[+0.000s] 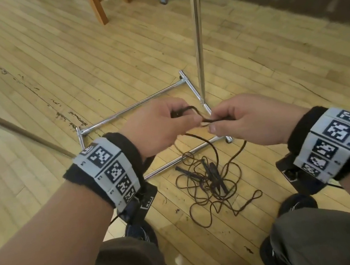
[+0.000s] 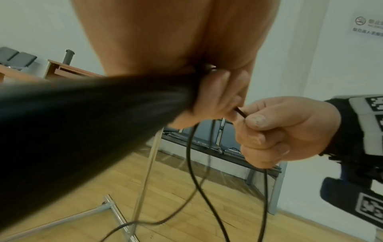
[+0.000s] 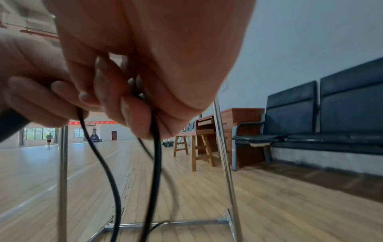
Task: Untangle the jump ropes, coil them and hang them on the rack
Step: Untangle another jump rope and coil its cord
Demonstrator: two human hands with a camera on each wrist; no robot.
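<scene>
The left hand (image 1: 157,128) is closed around a black handle (image 2: 87,124) of one jump rope, and its fingers also pinch the thin dark cord (image 1: 191,110) where it leaves that handle; the right hand (image 1: 249,118) pinches the same cord a little further along, thumb against curled fingers, so a short bend of cord arches between the two hands. From there the cord drops in loose strands to the tangled pile (image 1: 209,182) on the wooden floor (image 1: 44,68), just in front of the shoes, where several more dark handles lie caught among the loops. The cord looks light, limp and smooth, so it will likely slide through a loose pinch and spring into new loops if let go; the rigid handles seem the surest places to hold, with the cord fed through the fingers from there. Pulling hard would probably tighten the knots rather than free them. The metal rack (image 1: 198,37) stands just beyond the pile, its upright pole rising ahead of the hands and its low base bars (image 1: 133,109) framing the floor; one loop already lies across the near bar, so strands could snag on the feet. A wooden stool (image 1: 100,2) and dark seats stand well apart, and open floor stretches to the left.
</scene>
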